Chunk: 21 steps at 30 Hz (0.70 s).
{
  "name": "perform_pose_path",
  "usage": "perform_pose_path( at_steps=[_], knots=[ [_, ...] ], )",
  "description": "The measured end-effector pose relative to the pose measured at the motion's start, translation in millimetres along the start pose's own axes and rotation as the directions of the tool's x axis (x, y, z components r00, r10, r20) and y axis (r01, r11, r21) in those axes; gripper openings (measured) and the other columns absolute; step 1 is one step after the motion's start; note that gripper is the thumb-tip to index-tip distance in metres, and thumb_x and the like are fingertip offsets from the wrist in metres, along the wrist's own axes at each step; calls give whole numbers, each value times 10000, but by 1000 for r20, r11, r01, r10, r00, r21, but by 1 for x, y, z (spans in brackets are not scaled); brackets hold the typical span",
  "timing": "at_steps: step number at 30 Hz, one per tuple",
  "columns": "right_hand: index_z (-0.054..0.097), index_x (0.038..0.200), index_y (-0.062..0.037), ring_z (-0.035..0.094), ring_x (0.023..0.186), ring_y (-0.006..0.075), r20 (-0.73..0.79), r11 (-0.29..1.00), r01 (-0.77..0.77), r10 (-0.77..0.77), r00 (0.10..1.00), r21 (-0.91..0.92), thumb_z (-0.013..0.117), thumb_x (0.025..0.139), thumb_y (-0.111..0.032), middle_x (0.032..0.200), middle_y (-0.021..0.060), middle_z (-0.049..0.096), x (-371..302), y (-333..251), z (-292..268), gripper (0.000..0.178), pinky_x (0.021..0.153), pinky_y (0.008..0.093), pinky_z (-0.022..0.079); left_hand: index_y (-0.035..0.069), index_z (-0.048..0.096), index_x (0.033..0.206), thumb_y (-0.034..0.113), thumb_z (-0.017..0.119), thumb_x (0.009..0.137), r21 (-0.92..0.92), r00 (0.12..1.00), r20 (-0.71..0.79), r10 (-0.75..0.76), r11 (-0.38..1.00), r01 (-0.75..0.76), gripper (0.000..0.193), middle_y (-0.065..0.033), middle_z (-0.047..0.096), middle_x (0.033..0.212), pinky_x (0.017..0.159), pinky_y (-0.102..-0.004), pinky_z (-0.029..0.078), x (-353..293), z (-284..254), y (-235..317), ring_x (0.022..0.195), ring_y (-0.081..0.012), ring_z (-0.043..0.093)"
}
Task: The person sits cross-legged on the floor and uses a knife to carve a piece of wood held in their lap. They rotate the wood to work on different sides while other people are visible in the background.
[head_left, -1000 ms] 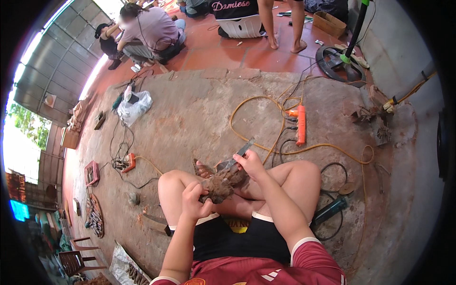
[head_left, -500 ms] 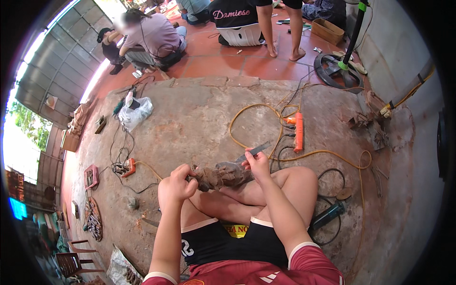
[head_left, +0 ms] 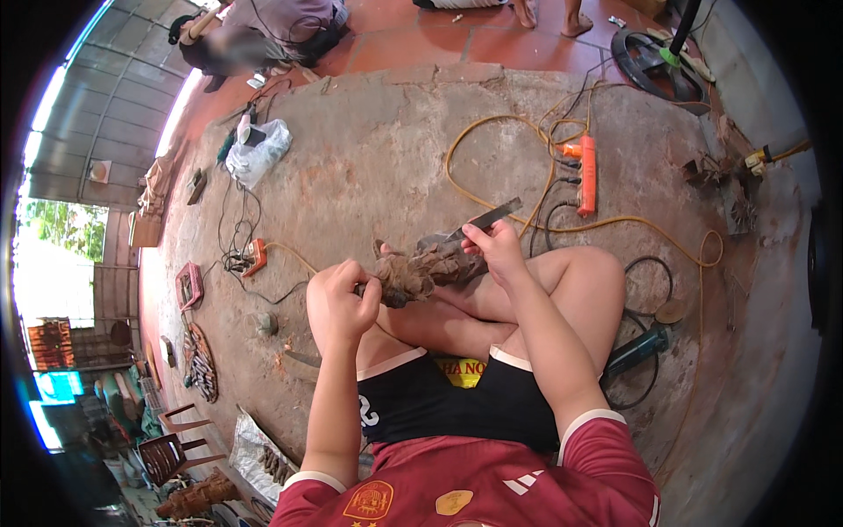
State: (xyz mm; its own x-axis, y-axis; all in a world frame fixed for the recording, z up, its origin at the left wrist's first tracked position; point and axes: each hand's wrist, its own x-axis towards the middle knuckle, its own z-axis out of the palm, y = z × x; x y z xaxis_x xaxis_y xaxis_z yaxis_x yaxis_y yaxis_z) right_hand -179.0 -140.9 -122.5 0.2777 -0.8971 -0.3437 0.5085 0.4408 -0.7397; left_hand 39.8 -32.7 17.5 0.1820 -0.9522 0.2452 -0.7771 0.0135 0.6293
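Observation:
Across my crossed legs lies a rough brown piece (head_left: 408, 279) with an uneven, carved-looking surface, like wood. My left hand (head_left: 349, 294) is closed around its left end. Between the thumb and fingers of my right hand (head_left: 499, 248) is a flat, dark metal strip (head_left: 502, 212), like a file or blade. It slants up to the right, and its lower end reaches the far right side of the brown piece. That contact spot is partly hidden by the fingers.
An orange power strip (head_left: 587, 176) with a looped yellow cord lies ahead right. A teal power tool (head_left: 639, 348) rests beside my right knee. Left are a plastic bag (head_left: 258, 151), a pink basket (head_left: 189, 286) and a tool roll (head_left: 201, 364). People sit and stand beyond.
My view has tilted downward, so the people ahead are mostly cut off. The brown piece appears turned a little in my left hand. Both hands keep their holds.

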Motion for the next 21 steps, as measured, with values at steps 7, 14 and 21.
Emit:
perform_pose_path(
  at_steps=[7,14,21],
  knots=[
    [645,900,-1,650,673,119,117,949,4,35,993,-315,737,872,-111,793,69,698,-2,26,8,146,599,264,532,-13,518,675,-8,603,747,-147,994,-96,54,987,-68,112,-121,594,684,660,-306,465,-32,-1,-28,653,-221,575],
    [656,865,1,635,670,100,120,927,72,-29,992,-369,761,850,-154,773,60,708,-4,43,18,187,611,273,510,-20,501,682,3,549,768,-238,993,-117,-21,971,-7,101,-126,580,686,728,-320,485,-45,-10,-64,696,-207,572],
    [676,866,12,648,685,119,123,906,125,-81,989,-405,772,839,-190,769,71,712,3,66,23,226,646,297,518,-15,489,686,18,547,772,-256,991,-130,-43,967,8,109,-122,578,687,720,-309,476,-44,-7,-64,689,-196,558]
  ],
)
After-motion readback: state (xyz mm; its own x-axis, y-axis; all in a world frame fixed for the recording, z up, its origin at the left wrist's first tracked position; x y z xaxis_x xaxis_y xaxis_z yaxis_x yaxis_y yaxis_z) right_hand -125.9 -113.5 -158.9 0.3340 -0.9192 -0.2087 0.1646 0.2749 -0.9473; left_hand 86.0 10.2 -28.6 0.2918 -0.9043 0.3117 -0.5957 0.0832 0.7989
